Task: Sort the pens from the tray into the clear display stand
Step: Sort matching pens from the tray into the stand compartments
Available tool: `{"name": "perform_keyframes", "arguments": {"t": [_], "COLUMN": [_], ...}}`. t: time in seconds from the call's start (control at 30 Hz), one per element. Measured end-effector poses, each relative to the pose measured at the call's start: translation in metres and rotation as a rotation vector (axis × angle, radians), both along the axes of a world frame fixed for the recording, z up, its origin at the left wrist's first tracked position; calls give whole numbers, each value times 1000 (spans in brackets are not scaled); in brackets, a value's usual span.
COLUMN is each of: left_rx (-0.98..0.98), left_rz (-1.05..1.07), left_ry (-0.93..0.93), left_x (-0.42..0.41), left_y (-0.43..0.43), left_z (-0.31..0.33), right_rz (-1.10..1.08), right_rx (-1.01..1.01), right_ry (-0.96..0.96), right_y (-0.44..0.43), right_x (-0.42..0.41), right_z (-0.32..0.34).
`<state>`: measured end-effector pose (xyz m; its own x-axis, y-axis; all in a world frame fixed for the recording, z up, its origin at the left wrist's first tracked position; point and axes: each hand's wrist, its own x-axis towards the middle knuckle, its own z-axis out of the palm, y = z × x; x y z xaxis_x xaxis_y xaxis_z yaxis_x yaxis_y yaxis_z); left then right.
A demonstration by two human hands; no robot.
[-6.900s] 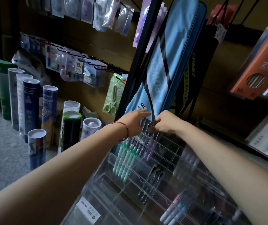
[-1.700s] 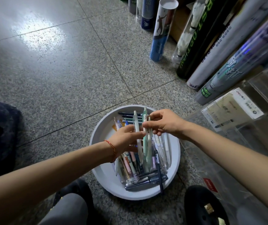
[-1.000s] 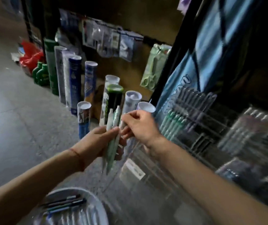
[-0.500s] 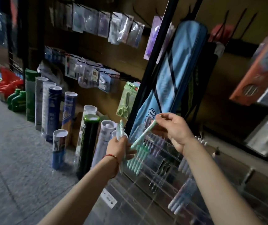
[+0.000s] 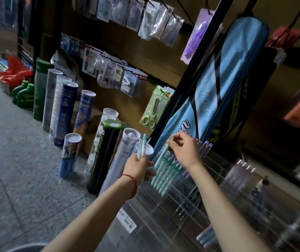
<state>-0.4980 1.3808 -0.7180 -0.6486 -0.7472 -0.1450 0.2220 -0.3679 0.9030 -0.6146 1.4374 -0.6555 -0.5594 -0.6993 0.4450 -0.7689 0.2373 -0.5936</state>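
My left hand [image 5: 138,167] grips two upright pens [image 5: 141,147], one white and one mint green, just left of the clear display stand [image 5: 165,215]. My right hand [image 5: 186,150] is over the stand's upper left compartment and pinches the top of a mint green pen [image 5: 163,155], which lies slanted among a row of several mint pens [image 5: 163,174]. Other compartments hold purple, dark and pale blue pens. Only a sliver of the white tray's rim [image 5: 25,247] shows at the bottom edge; its pens are out of view.
Several shuttlecock tubes [image 5: 102,153] stand on the stone floor left of the stand. A black rack post [image 5: 185,82] and a blue racket bag [image 5: 223,84] rise behind it. Hanging packets fill the wall. Open floor [image 5: 9,170] lies to the left.
My right hand has carried one mint pen down from mid-air into the row of mint pens in the stand. My left hand has stayed beside the stand with the other two pens.
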Motion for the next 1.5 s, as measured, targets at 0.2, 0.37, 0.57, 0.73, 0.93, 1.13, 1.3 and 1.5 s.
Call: {"name": "perform_keyframes", "arguments": {"t": [0.2, 0.37, 0.57, 0.73, 0.93, 1.13, 1.3, 1.5], "left_rx": [-45, -84, -70, -81, 53, 86, -198, -398], "left_rz": [-62, -79, -86, -80, -174, -568, -458, -368], "left_ry": [18, 4, -37, -45, 101, 146, 16, -79], "left_x": [-6, -13, -19, -17, -1, 13, 11, 11], "left_y": [0, 4, 4, 3, -3, -1, 15, 34], "left_z": [-7, -13, -22, -24, -14, 11, 25, 25], "right_rz": [13, 10, -27, -56, 11, 197, 162, 161], "right_rx": [230, 334, 451, 517, 288, 225, 0, -101], "right_ry": [28, 37, 95, 145, 31, -343, -530, -589], "right_y": [-5, -6, -9, -13, 0, 23, 43, 57], "right_x": [-7, -8, -8, -6, 4, 30, 29, 31], "right_z": [-12, -20, -27, -27, 7, 32, 36, 28]}}
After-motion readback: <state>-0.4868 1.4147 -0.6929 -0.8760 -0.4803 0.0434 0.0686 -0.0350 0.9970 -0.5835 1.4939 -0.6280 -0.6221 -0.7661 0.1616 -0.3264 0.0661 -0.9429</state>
